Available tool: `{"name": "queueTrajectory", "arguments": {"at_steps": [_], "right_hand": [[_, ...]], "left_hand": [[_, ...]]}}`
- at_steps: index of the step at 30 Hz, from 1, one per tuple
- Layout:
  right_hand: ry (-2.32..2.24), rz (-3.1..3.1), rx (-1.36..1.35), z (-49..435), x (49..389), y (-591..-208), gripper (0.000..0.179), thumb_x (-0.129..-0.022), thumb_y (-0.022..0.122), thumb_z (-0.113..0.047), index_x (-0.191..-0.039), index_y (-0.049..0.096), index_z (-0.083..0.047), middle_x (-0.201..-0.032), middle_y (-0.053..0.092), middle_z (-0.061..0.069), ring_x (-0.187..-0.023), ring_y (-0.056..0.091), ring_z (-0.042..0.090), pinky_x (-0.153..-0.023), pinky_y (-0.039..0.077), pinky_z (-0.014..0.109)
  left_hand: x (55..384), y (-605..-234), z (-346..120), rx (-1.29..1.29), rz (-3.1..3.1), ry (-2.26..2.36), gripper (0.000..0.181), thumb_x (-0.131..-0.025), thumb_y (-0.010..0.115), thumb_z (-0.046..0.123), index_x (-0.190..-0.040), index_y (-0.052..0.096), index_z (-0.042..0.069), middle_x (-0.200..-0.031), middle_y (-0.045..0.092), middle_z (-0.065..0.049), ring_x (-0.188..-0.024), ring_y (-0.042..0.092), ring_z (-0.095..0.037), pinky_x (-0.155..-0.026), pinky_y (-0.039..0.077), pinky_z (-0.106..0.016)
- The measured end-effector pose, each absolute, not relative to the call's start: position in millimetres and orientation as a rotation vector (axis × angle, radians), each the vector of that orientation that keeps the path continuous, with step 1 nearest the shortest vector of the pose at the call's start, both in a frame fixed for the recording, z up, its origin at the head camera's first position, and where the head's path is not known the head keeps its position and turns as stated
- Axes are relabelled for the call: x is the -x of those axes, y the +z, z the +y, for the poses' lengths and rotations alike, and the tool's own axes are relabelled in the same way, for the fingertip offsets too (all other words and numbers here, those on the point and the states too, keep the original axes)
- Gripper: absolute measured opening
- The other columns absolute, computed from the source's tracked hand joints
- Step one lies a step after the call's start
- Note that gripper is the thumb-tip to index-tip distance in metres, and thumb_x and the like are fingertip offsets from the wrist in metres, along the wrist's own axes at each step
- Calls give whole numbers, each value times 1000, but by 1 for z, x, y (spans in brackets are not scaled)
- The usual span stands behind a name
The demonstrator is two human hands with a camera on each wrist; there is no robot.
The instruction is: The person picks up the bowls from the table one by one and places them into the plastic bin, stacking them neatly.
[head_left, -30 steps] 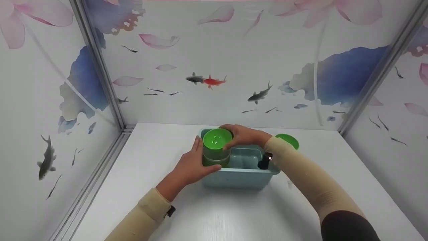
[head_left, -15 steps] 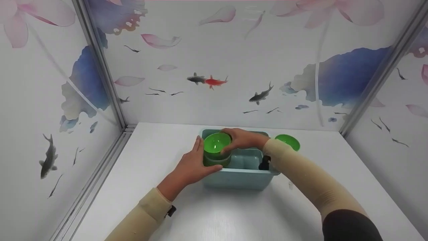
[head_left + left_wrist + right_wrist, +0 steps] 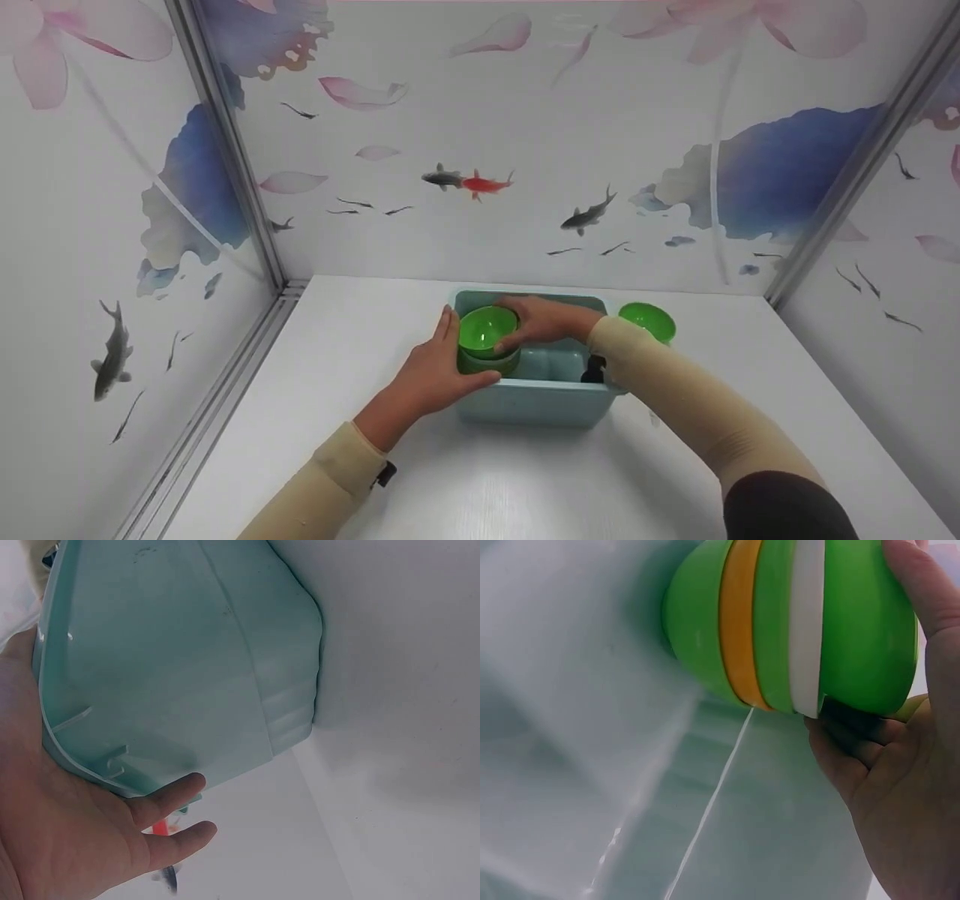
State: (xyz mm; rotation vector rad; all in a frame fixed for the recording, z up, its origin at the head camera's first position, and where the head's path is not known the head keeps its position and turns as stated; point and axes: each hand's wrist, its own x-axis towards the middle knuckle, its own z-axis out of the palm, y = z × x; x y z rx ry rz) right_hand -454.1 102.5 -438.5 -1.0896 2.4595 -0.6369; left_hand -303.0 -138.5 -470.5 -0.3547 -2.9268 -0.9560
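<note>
In the head view, my right hand (image 3: 547,319) grips the rim of a green bowl (image 3: 487,330), thumb and fingers on its right side. The right wrist view shows this bowl meeting a stack of bowls; a white bowl (image 3: 806,630) is nearest it, then green, an orange bowl (image 3: 739,622) and green. The stack stands at the left end of a pale teal plastic bin (image 3: 536,405). My left hand (image 3: 427,375) rests against the bin's front left corner, fingers extended along its outside; the left wrist view shows two straight fingers (image 3: 180,840).
Another green bowl (image 3: 649,322) lies on the white table (image 3: 360,322) right of the bin, partly behind the right sleeve (image 3: 675,375). White panels (image 3: 480,247) printed with fish and petals rise around the table.
My right hand has come down with the green bowl, and the gap above the stack has shrunk. The left hand stays at the bin's corner.
</note>
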Motion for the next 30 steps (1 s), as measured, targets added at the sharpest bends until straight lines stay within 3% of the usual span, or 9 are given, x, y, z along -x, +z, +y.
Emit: {"name": "queueTrajectory", "arguments": {"at_steps": [10, 18, 30], "right_hand": [[-518, 2473, 1113, 103, 452, -444, 95, -91, 88, -61, -161, 49, -10, -142, 65, 1, -128, 63, 19, -115, 49, 47], [-528, 2468, 1098, 103, 451, -446, 97, -89, 93, -54, -162, 48, -8, -141, 65, 2, -125, 64, 18, -112, 51, 45], [-546, 2458, 1075, 102, 452, -444, 100, -85, 95, -55, -161, 49, -10, -140, 65, 1, -124, 64, 18, -111, 51, 45]], "left_hand": [[304, -472, -139, 386, -2909, -944, 141, -85, 62, 95, -177, 6, 4, -186, 5, -14, -154, 48, -40, -120, 46, -54], [304, -473, -140, 392, -2908, -943, 141, -85, 61, 95, -177, 7, 3, -186, 5, -14, -155, 47, -40, -120, 46, -54], [304, -474, -140, 390, -2898, -945, 141, -85, 62, 95, -177, 7, 3, -186, 6, -14, -154, 48, -41, -120, 46, -55]]}}
